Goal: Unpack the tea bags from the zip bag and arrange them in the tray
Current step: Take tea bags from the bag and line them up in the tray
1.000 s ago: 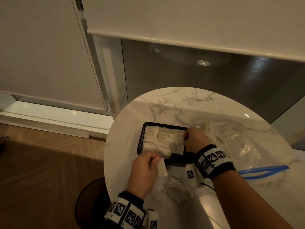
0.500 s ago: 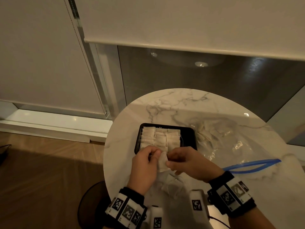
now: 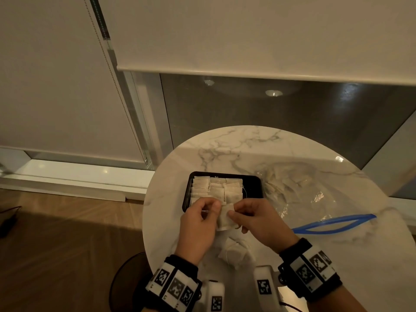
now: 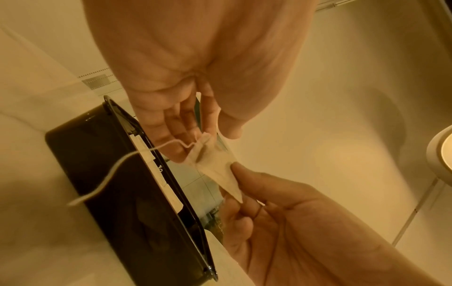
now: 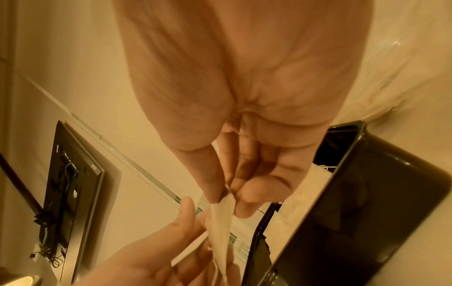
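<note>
While my left hand [image 3: 198, 224] and right hand [image 3: 258, 221] both pinch one tea bag [image 3: 225, 218] at the black tray's [image 3: 256, 185] six o'clock edge, its dangling string [image 4: 107, 174] might snag the arranged rows.

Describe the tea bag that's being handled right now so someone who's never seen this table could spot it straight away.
On the round marble table, find the black tray with rows of tea bags. At its near edge, the left hand and right hand pinch one tea bag between them. It alone is in the air; the others lie in the tray, on the table or in the zip bag.
</note>
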Tool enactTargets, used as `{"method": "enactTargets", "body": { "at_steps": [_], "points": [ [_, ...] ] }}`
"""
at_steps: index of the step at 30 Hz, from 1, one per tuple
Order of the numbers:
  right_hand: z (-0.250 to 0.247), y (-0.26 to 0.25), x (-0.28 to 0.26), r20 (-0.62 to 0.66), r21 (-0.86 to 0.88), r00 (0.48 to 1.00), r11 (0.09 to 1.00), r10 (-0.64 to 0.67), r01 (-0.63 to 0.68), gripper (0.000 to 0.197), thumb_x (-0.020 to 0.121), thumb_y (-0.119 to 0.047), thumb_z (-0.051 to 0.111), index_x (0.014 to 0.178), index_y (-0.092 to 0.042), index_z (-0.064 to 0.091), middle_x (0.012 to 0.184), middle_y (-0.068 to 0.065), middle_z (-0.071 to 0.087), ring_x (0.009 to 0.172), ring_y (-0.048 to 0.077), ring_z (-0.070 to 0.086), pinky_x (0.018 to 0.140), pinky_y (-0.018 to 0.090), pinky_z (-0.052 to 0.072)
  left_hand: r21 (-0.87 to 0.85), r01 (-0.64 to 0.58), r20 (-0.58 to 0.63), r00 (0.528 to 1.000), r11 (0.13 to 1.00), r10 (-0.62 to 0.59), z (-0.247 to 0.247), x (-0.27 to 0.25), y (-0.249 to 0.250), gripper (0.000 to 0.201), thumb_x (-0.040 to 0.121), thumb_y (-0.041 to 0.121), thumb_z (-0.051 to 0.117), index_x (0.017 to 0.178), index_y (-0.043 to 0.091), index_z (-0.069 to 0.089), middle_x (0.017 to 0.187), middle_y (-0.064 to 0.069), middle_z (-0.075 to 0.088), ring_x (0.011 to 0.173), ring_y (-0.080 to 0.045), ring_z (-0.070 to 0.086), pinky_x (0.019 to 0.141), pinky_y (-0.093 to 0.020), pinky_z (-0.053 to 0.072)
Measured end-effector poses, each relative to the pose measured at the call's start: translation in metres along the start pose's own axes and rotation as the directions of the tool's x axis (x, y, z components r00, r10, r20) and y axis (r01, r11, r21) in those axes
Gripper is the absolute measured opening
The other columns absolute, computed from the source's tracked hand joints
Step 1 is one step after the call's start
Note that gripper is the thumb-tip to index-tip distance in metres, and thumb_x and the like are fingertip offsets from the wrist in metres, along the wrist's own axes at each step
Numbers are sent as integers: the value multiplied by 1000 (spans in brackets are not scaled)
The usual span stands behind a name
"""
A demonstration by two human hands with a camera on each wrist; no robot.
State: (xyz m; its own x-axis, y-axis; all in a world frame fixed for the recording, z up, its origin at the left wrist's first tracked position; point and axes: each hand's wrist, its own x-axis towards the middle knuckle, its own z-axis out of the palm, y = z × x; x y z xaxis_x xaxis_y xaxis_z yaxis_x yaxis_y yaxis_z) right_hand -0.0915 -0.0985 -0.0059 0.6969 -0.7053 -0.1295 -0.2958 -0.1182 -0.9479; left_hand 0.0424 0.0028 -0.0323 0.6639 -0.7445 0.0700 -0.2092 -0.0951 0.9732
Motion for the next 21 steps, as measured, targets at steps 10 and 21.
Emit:
{"method": "enactTargets", "body": {
  "at_steps": [10, 21],
  "points": [
    [-9, 1, 5, -93, 18, 996, 1000, 5, -4, 8, 89, -9, 70, 90, -17, 71, 70, -4, 72, 61, 4, 63, 56, 18, 49, 172, -11, 58, 998, 985, 1, 4, 4, -8, 6, 95, 28, 66, 99, 26, 70, 89, 10, 71, 84, -3, 66, 75, -18, 54],
    [-23, 10, 65, -194, -710, 981, 690, 2, -142, 20, 90, -12, 60, 104, -19, 72, 97, -3, 69, 81, 8, 57, 56, 6, 32, 853, -303, 281, 953, 424, 116, 30, 20, -20, 53, 98, 56, 24, 104, 32, 71, 109, 7, 62, 106, -18, 51, 99, -45, 29]
  ]
}}
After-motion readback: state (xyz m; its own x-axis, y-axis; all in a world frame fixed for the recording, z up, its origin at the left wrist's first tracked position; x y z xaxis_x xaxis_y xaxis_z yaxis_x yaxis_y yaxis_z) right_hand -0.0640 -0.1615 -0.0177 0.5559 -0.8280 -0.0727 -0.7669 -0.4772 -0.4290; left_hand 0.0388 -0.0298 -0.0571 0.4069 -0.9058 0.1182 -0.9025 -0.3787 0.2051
